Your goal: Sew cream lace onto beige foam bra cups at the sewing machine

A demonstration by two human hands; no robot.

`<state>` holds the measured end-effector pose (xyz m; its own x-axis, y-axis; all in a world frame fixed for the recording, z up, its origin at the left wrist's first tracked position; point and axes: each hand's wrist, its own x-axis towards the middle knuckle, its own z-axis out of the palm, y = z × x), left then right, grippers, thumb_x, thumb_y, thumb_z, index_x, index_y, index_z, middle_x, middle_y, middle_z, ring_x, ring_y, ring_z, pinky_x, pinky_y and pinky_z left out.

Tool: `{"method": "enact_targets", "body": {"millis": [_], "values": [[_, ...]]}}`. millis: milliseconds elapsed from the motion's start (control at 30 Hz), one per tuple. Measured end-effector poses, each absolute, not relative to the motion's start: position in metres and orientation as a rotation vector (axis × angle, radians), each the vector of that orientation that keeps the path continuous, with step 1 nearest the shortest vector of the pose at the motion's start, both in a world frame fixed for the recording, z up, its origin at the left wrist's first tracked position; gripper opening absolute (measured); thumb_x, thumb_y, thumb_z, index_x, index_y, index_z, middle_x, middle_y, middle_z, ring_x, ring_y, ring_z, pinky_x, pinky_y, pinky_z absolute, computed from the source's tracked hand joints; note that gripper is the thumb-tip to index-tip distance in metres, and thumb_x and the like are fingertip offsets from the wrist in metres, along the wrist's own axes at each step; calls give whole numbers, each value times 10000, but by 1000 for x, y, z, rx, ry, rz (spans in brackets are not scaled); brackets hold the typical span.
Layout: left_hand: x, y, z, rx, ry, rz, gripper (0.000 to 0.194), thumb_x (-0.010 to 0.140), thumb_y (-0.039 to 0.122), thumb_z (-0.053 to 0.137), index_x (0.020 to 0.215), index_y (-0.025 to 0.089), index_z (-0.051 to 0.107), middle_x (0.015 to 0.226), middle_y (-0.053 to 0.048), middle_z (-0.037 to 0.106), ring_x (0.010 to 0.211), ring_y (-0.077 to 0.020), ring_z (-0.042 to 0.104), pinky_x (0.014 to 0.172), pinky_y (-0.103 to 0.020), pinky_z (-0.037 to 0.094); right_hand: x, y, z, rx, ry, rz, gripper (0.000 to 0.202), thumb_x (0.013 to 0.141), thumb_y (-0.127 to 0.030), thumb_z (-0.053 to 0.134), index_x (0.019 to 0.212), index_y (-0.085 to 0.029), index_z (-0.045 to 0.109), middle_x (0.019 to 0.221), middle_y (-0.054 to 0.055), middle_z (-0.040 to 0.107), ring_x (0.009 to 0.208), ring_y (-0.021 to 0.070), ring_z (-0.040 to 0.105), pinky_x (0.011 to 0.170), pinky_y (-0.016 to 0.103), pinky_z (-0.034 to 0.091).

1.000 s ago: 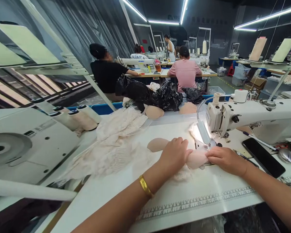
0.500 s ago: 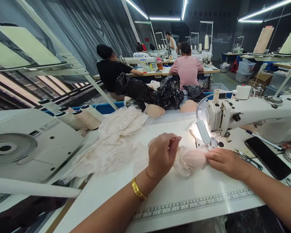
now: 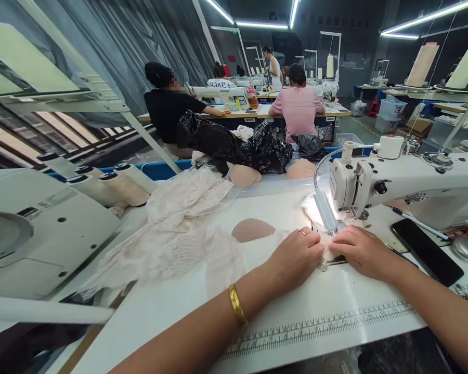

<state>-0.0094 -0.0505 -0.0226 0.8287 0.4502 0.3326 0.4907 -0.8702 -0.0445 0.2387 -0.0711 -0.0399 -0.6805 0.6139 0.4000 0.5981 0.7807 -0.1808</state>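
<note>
Swung in from farther left since half a second ago, the left hand (image 3: 296,259) now meets the pale cloth (image 3: 326,248) at the needle end of a white sewing machine (image 3: 413,179); its fingers are curled closed on the cloth's left edge, while the right hand (image 3: 368,253) has its fingertips on the opposite edge, though whether they pinch or merely press cannot be told. Between the two lies the cloth, on the machine's bed beneath a small lit lamp (image 3: 325,209); it looks light, soft and thin, likely to pucker or slip if tugged, and is probably best held near its edges, lightly and flat, with fingertips clear of the needle. Just left on the white table (image 3: 347,291) rests a tan pad (image 3: 252,230), seemingly springier; beyond it spreads a heap of cream lace (image 3: 179,223); a dark phone (image 3: 427,252) lies right.
</note>
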Motion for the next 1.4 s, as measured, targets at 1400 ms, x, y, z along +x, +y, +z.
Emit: {"method": "enact_targets", "body": {"millis": [1400], "values": [[7,-14,-33,-3137,-688,-828,251,1033,214,453,952,205,690,902,-70,713,852,-213,643,837,-361,504,247,-67,-40,-1148,-2452,110,292,1002,-126,470,1192,-256,649,901,59,596,806,223,558,566,302,423]]}}
